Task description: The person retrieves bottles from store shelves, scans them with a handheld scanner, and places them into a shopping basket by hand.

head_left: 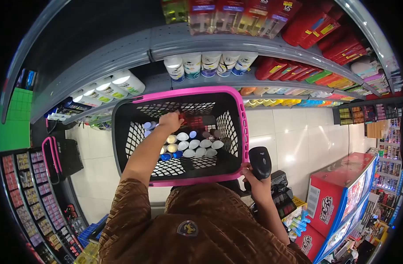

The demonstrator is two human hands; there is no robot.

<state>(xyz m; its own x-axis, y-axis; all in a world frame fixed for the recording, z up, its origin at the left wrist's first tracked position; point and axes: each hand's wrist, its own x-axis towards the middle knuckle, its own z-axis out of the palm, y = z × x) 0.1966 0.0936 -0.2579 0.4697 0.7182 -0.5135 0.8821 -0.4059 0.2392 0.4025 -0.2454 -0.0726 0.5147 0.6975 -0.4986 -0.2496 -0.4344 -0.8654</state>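
One pink-rimmed basket [188, 91] sits with its far rim near the shelf [227, 82] and open floor [289, 132] to its right, the left hand [169, 122] half-curled inside among packed bottles [194, 144], its hold unclear, the right hand [257, 180] wrapped around one scanner [260, 163], five white containers [210, 64] shelved beyond.

The pink-rimmed basket [188, 91] lay open from above, giving a way down on its right side, while the left hand [169, 123] and its forearm crossed the left part. Bottles [195, 144] standing close together blocked passage across the basket's middle. On the far side, a row of white bottles [211, 65] left little room behind the basket, with a shelf edge [254, 47] above them. The scanner [260, 162] in the right hand [257, 182] obstructed the near right corner; farther right, open floor [289, 136] reached toward a red display case [329, 193].
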